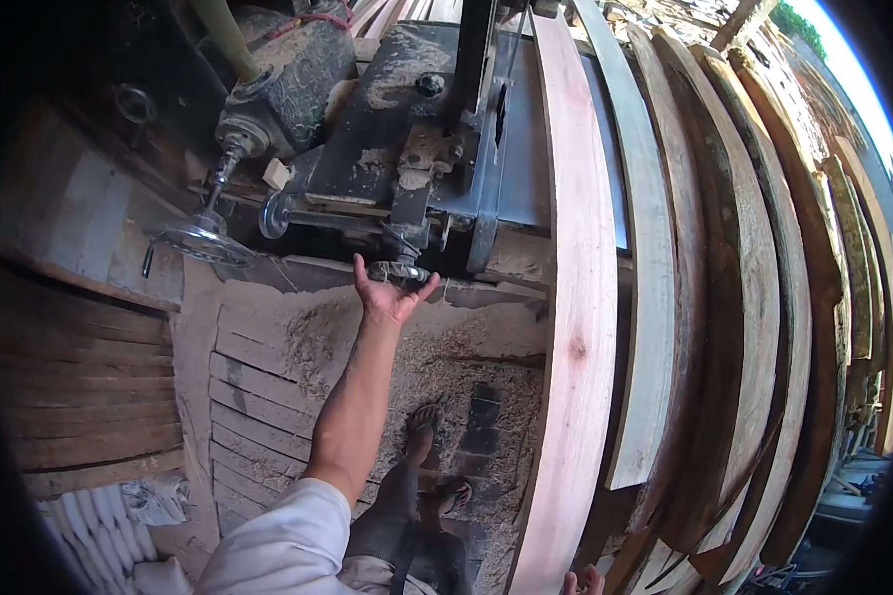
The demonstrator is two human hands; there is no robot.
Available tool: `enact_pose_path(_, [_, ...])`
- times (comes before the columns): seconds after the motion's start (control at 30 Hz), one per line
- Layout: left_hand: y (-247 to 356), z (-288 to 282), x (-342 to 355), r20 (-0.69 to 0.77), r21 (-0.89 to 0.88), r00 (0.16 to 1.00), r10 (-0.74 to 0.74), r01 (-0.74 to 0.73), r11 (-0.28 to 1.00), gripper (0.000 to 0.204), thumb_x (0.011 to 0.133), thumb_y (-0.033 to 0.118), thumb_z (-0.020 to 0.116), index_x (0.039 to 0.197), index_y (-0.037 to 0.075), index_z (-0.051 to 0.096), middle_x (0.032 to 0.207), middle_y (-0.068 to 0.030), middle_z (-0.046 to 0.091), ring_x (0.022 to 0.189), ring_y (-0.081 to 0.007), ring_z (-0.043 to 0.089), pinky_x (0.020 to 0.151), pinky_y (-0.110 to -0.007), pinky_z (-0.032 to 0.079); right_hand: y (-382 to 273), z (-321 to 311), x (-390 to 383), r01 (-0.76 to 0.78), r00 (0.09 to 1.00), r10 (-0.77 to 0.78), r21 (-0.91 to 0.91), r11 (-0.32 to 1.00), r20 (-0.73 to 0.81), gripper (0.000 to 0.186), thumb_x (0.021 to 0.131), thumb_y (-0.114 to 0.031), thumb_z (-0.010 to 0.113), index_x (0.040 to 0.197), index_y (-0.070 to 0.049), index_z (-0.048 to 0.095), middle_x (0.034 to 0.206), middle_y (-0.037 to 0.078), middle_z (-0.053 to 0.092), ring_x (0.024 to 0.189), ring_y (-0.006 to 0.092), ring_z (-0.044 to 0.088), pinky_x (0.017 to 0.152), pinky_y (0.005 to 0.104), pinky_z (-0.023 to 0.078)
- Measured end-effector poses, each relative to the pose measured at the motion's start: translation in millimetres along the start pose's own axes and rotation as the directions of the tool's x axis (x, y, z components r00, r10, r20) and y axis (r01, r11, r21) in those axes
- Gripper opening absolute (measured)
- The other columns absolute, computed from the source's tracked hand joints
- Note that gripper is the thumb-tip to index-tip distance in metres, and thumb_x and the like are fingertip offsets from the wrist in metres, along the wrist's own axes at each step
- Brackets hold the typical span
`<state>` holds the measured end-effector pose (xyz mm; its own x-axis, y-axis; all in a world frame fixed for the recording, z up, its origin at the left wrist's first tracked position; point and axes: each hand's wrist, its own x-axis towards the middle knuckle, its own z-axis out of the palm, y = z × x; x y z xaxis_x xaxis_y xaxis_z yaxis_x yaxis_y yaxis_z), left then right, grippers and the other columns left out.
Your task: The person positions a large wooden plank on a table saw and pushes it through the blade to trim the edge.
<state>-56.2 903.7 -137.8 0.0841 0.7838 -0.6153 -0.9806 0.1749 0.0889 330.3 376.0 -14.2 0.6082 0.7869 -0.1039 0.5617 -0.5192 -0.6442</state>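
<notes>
My left hand [391,301] reaches forward to the front of a bandsaw machine. Its fingers and thumb are round a small metal handwheel [403,270] below the dusty dark saw table [367,149]. A long, pale pinkish plank [577,347] runs along the right side of the machine, past the upright blade guide [471,89], down to the lower edge of the view. Only some fingertips of my right hand [583,581] show at the bottom, close to the plank's right edge. What they hold or touch is hidden.
Right of the plank lie several long rough boards [754,248], some with bark edges. A larger chrome handwheel [203,240] sticks out at the left. Sawdust [337,337] covers the slatted floor round my sandalled feet. Stacked timber [89,407] and white sacks [94,531] stand at lower left.
</notes>
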Motion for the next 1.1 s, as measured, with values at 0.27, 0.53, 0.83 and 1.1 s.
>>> enact_pose_path(0.27, [0.9, -25.2, 44.0, 0.894, 0.364, -0.092, 0.439, -0.423, -0.830, 0.056, 0.075, 0.033, 0.072, 0.120, 0.035, 0.039, 0.134, -0.0109, 0.030, 0.120, -0.0361, 0.035, 0.084, -0.059, 0.040, -222.3, 173.3, 111.1, 0.086, 0.918, -0.257, 0.482, 0.872, 0.301, 0.043, 0.089, -0.040, 0.067, 0.097, 0.002, 0.064, 0.094, 0.017, 0.062, 0.089, 0.0270, 0.058, 0.078, 0.0342, 0.046])
enact_pose_path(0.53, [105.8, -12.7, -13.4, 0.474, -0.579, 0.453, -0.755, -0.487, -0.655, 0.023, 0.086, 0.026, 0.058, 0.107, 0.019, 0.064, 0.125, 0.0010, 0.050, 0.131, -0.0210, 0.036, 0.110, -0.060, 0.016, -394.7, 369.7, 314.1, 0.686, 0.624, -0.781, 0.495, 0.534, -0.023, 0.016, 0.084, -0.001, 0.061, 0.099, -0.001, 0.066, 0.092, 0.016, 0.066, 0.079, 0.0303, 0.065, 0.067, 0.0372, 0.052])
enact_pose_path(0.83, [72.5, 6.2, -2.8, 0.662, 0.740, 0.550, 0.509, -0.373, -0.559, 0.017, 0.080, 0.017, 0.067, 0.084, 0.003, 0.058, 0.096, -0.0130, 0.053, 0.091, -0.0274, 0.052, 0.080, -0.041, 0.041, -386.6, 402.4, 317.1, 0.824, 0.124, -0.963, 0.516, 0.234, 0.238, 0.028, 0.074, -0.015, 0.060, 0.048, -0.007, 0.053, 0.050, 0.008, 0.053, 0.044, 0.0282, 0.053, 0.049, 0.0409, 0.047])
enact_pose_path(1.1, [86.9, -19.6, 32.7, 0.119, 0.895, 0.772, 0.625, -0.356, 0.269, 0.017, 0.076, 0.016, 0.058, 0.063, 0.010, 0.049, 0.065, 0.0018, 0.047, 0.060, -0.0104, 0.045, 0.052, -0.028, 0.038, -364.4, 495.0, 266.5, 0.085, 0.564, -0.553, 0.622, 0.778, 0.614, 0.060, 0.081, -0.053, 0.071, 0.099, -0.001, 0.049, 0.085, 0.013, 0.060, 0.076, 0.0216, 0.055, 0.063, 0.0363, 0.045])
